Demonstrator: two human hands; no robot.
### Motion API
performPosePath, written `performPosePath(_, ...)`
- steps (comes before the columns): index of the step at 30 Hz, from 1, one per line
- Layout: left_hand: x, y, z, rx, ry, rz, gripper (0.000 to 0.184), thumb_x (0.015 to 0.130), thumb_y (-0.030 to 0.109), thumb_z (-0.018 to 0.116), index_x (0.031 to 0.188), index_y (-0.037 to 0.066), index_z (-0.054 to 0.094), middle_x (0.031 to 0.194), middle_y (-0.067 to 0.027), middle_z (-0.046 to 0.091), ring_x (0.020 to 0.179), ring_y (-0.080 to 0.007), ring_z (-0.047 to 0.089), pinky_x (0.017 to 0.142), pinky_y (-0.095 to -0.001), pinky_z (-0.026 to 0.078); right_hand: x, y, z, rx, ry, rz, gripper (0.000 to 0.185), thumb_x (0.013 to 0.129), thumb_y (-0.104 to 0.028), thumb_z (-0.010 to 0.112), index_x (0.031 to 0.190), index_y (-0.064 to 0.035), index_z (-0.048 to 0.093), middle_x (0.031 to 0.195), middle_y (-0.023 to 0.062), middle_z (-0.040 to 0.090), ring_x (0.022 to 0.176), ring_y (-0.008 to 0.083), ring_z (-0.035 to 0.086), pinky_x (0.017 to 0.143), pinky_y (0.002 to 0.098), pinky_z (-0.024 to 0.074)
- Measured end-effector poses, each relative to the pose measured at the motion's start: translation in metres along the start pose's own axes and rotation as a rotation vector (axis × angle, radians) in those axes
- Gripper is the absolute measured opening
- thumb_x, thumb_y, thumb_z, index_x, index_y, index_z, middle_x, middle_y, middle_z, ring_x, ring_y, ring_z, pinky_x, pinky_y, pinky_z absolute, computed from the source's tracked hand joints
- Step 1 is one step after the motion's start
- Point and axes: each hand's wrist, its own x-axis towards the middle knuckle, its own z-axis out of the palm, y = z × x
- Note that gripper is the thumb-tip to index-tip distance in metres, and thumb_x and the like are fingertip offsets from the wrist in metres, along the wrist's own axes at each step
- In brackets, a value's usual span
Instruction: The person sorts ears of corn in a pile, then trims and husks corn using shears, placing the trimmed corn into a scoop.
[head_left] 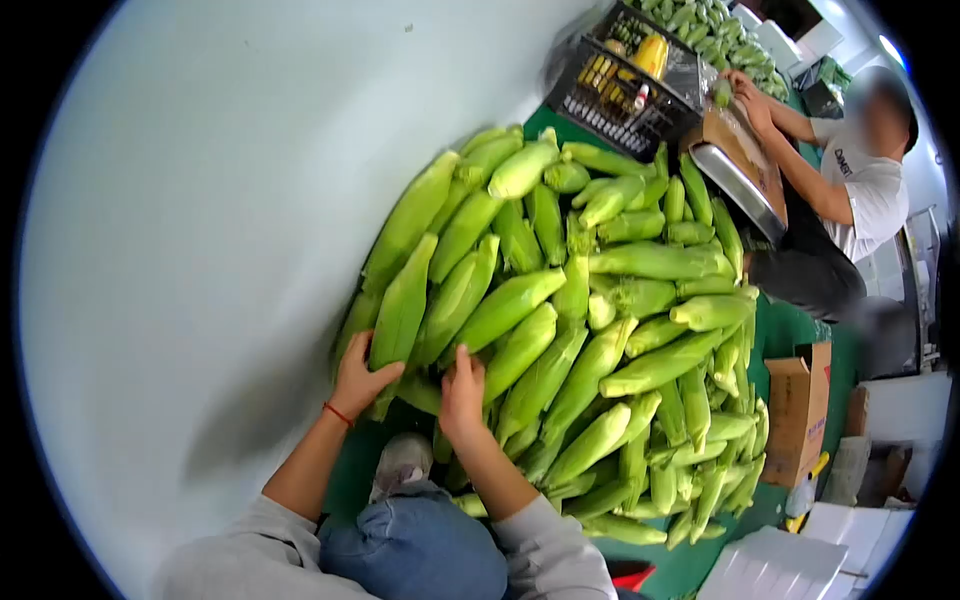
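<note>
A large heap of green ears of corn in their husks lies in front of me against a pale wall. My left hand is closed around the lower end of one long ear of corn at the heap's left edge, thumb across its base. Close beside it, my right hand has its fingers curled at the lower end of another ear of corn. The undersides of both ears are hidden by the hands and neighbouring ears.
A black plastic crate stands beyond the heap. Near it another person handles something above a cardboard box by a metal-edged surface. An open carton and a white panel are at the right. My shoe rests near the corn.
</note>
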Motion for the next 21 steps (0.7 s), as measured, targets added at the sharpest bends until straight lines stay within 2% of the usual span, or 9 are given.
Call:
performPosePath(2, 0.018, 0.001, 0.013, 0.028, -0.148, 0.062, 0.072, 0.068, 0.031, 0.078, 0.123, -0.005, 0.047, 0.123, -0.0158, 0.045, 0.118, -0.0268, 0.043, 0.1, -0.0374, 0.035, 0.021, 0.01, -0.003, -0.089, 0.089, -0.26, 0.062, 0.092, -0.036, 0.053, 0.135, 0.0037, 0.032, 0.132, 0.0187, 0.042, 0.117, 0.0283, 0.043, 0.1, 0.037, 0.0324)
performPosePath(6, 0.067, 0.001, 0.036, -0.099, -0.351, 0.097, 0.071, 0.069, 0.03, 0.078, 0.124, -0.004, 0.049, 0.133, -0.0132, 0.041, 0.123, -0.0239, 0.04, 0.103, -0.0345, 0.033, 0.047, 0.019, -0.005, -0.026, 0.103, -0.173, 0.069, 0.09, -0.042, 0.055, 0.131, 0.0083, 0.033, 0.129, 0.0209, 0.045, 0.114, 0.0312, 0.046, 0.098, 0.0384, 0.0351)
performPosePath(7, 0.048, 0.051, 0.033, -0.351, -0.427, -0.116, 0.071, 0.07, 0.028, 0.077, 0.126, -0.004, 0.047, 0.134, -0.0136, 0.041, 0.123, -0.0234, 0.041, 0.102, -0.0344, 0.033, 0.036, 0.001, -0.007, -0.02, 0.157, -0.187, 0.071, 0.09, -0.042, 0.055, 0.135, 0.0059, 0.027, 0.133, 0.0206, 0.04, 0.12, 0.03, 0.041, 0.101, 0.0375, 0.0322)
performPosePath(9, 0.037, 0.034, 0.036, -0.306, -0.433, -0.012, 0.072, 0.07, 0.029, 0.076, 0.128, -0.002, 0.045, 0.133, -0.0129, 0.042, 0.123, -0.0229, 0.041, 0.104, -0.0361, 0.031, -0.012, -0.01, 0.002, -0.001, 0.141, -0.217, 0.075, 0.091, -0.04, 0.054, 0.14, 0.0052, 0.019, 0.141, 0.0218, 0.03, 0.129, 0.0302, 0.03, 0.106, 0.0376, 0.0252)
performPosePath(10, 0.016, 0.069, 0.04, -0.294, -0.436, 0.24, 0.073, 0.071, 0.032, 0.075, 0.13, 0.0, 0.045, 0.133, -0.0123, 0.043, 0.125, -0.0242, 0.04, 0.106, -0.0376, 0.028, -0.02, -0.028, -0.002, 0.034, 0.144, -0.292, 0.077, 0.091, -0.039, 0.054, 0.14, 0.0069, 0.016, 0.144, 0.0232, 0.024, 0.132, 0.0315, 0.025, 0.108, 0.0386, 0.0212)
performPosePath(13, 0.014, 0.126, 0.092, -0.384, -0.569, 0.269, 0.073, 0.072, 0.035, 0.074, 0.13, 0.0, 0.046, 0.134, -0.0137, 0.042, 0.127, -0.0272, 0.038, 0.107, -0.0382, 0.027, -0.046, -0.081, -0.041, -0.012, 0.201, -0.437, 0.08, 0.092, -0.033, 0.052, 0.141, 0.0101, 0.006, 0.148, 0.0278, 0.011, 0.138, 0.0342, 0.013, 0.113, 0.0401, 0.0115)
performPosePath(15, 0.03, 0.167, 0.141, -0.281, -0.631, 0.393, 0.072, 0.072, 0.036, 0.073, 0.129, 0.0, 0.047, 0.133, -0.0161, 0.042, 0.126, -0.0286, 0.039, 0.105, -0.0388, 0.03, -0.035, -0.135, -0.087, -0.616, 0.363, -1.022, 0.075, 0.093, -0.029, 0.05, 0.144, 0.0015, 0.006, 0.149, 0.0247, 0.009, 0.139, 0.0334, 0.012, 0.113, 0.0413, 0.0112)
performPosePath(19, 0.089, 0.242, 0.285, -0.212, -0.839, 0.495, 0.066, 0.082, 0.039, 0.065, 0.131, -0.001, 0.045, 0.126, -0.0161, 0.052, 0.116, -0.024, 0.05, 0.1, -0.0347, 0.038, 0.011, -0.276, -0.156, -0.722, 0.547, -0.937, 0.058, 0.096, -0.028, 0.043, 0.144, -0.0057, 0.02, 0.144, 0.0243, 0.024, 0.129, 0.0345, 0.031, 0.106, 0.0426, 0.026)
performPosePath(21, 0.118, 0.256, 0.384, 0.043, -0.714, 0.455, 0.056, 0.084, 0.035, 0.062, 0.126, 0.001, 0.048, 0.121, -0.0163, 0.056, 0.109, -0.0264, 0.055, 0.096, -0.0384, 0.042, 0.067, -0.325, -0.213, -0.91, 0.483, -0.801, 0.054, 0.097, -0.036, 0.039, 0.141, -0.0061, 0.03, 0.141, 0.0248, 0.029, 0.123, 0.0345, 0.039, 0.103, 0.0427, 0.0311)
